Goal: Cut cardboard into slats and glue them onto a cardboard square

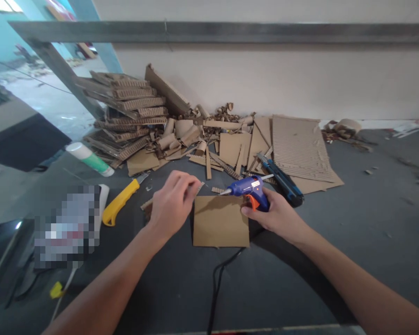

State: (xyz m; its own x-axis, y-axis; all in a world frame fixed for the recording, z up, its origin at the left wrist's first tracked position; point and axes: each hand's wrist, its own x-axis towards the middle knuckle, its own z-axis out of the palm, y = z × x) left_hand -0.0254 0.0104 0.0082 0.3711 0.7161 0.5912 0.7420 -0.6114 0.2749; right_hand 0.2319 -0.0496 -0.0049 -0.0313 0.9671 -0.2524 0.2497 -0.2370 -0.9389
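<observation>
My right hand point(277, 215) grips a blue and orange glue gun point(249, 188), its nozzle pointing left toward my left hand. My left hand point(172, 202) pinches a small cardboard strip point(199, 186) at its fingertips, just left of the nozzle. A square piece of cardboard point(220, 221) lies flat on the dark table between both hands. The gun's black cord point(218, 279) runs down toward me.
A yellow utility knife point(120, 201) lies left of my left hand. A green and white bottle point(89, 158) lies further left. A blue cutter point(282, 180) sits beyond my right hand. Cardboard sheets point(300, 149), stacked strips point(125, 116) and scraps pile against the wall.
</observation>
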